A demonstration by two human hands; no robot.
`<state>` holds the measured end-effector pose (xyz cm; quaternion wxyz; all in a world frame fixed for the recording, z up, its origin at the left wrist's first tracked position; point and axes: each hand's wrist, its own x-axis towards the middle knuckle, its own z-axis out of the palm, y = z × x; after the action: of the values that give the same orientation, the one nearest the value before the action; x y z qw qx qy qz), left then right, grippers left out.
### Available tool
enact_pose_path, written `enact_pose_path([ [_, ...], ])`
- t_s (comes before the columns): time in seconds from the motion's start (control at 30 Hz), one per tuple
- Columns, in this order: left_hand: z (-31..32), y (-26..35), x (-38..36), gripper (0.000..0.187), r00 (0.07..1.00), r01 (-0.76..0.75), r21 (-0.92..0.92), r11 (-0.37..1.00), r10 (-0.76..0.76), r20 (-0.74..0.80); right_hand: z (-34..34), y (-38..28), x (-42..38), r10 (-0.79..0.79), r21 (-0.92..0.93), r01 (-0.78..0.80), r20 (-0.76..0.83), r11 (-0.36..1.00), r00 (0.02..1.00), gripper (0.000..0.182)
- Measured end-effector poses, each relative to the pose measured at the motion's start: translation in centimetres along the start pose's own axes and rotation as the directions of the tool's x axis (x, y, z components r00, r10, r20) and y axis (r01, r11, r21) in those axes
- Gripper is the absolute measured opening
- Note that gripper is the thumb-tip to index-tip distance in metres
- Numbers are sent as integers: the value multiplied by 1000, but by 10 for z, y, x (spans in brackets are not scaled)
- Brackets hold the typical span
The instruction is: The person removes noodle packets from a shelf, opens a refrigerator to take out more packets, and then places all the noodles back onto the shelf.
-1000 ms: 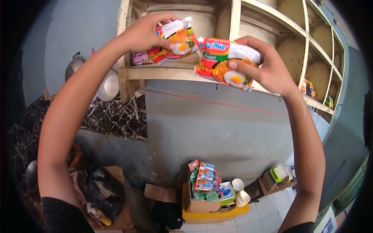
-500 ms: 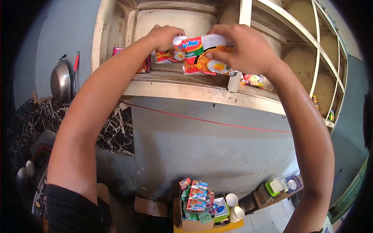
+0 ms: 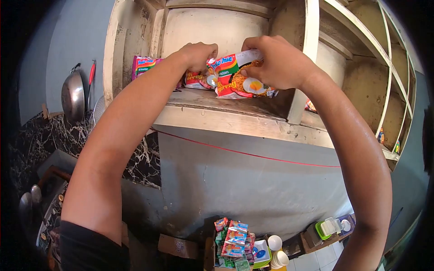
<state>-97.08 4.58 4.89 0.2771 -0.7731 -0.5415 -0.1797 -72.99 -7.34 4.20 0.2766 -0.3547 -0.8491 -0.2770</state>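
My right hand (image 3: 280, 63) grips a red and white instant noodle packet (image 3: 231, 81) by its right end, thumb across the printed front. The packet is upright inside the shelf compartment, just above or at its board. My left hand (image 3: 199, 56) is closed at the top of a second noodle packet (image 3: 198, 80), which stands to the left and partly behind the first; its fingertips are partly hidden. Further left, a purple noodle packet (image 3: 143, 65) leans in the compartment, partly covered by my left forearm.
The wooden shelf (image 3: 226, 118) has a divider (image 3: 300, 99) right of my packet. A wok (image 3: 73, 97) hangs on the left wall. A red cord (image 3: 244, 153) runs below the shelf. Down low are sachets (image 3: 235, 237), white bowls (image 3: 275, 243) and a cardboard box (image 3: 177, 246).
The view has shifted, so the shelf sits lower and more of the purple packet shows. My right hand has brought its packet lower, closer to the shelf board, while my left hand stays beside it.
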Motion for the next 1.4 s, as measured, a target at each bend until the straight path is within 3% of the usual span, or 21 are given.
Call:
enact_pose_path([
  [0.13, 2, 1, -8, 47, 999, 8, 138, 990, -3, -40, 7, 1, 13, 29, -14, -29, 70, 999, 997, 37],
  [0.2, -2, 1, -13, 30, 986, 64, 171, 983, -36, -160, 10, -3, 17, 32, -19, -30, 97, 999, 995, 39],
  [0.27, -12, -4, -22, 26, 970, 45, 139, 989, -10, -242, 9, -10, 21, 86, -258, -63, 76, 964, 993, 44],
  [0.47, -17, -30, -73, 20, 875, -15, 213, 977, 116, -469, 43, 6, 59, 40, -161, -31, 54, 986, 998, 48],
  [0.53, -12, -26, -85, 18, 772, -82, -237, 968, -89, -630, 47, -1, 66, 67, -145, -52, 99, 988, 993, 50],
  [0.67, -20, -23, -90, 18, 661, -87, -262, 961, -141, -737, 68, 2, 89, 59, -61, -51, 146, 997, 987, 54],
  [0.77, -15, -33, -92, 16, 687, -82, -95, 992, -12, -726, 82, 7, 98, 22, 12, -24, 142, 1000, 990, 52],
  [0.93, -12, -39, -93, 15, 730, -15, -116, 993, -69, -680, 102, 9, 94, -9, 123, -3, 94, 992, 996, 64],
  [1.0, -13, -39, -93, 16, 747, -9, -112, 994, -67, -661, 93, 4, 91, -20, 35, 18, 46, 999, 999, 75],
  [1.1, -13, -38, -95, 17, 759, 21, -34, 999, -38, -650, 82, 0, 82, -31, -50, 35, 79, 998, 996, 79],
  [1.17, -13, -37, -96, 17, 795, 59, -56, 997, -81, -601, 81, 4, 82, -53, -26, 63, 292, 998, 955, 84],
  [1.4, -12, -36, -94, 16, 803, 100, -118, 988, -150, -576, 101, 9, 87, -108, 33, 103, 247, 994, 963, 91],
])
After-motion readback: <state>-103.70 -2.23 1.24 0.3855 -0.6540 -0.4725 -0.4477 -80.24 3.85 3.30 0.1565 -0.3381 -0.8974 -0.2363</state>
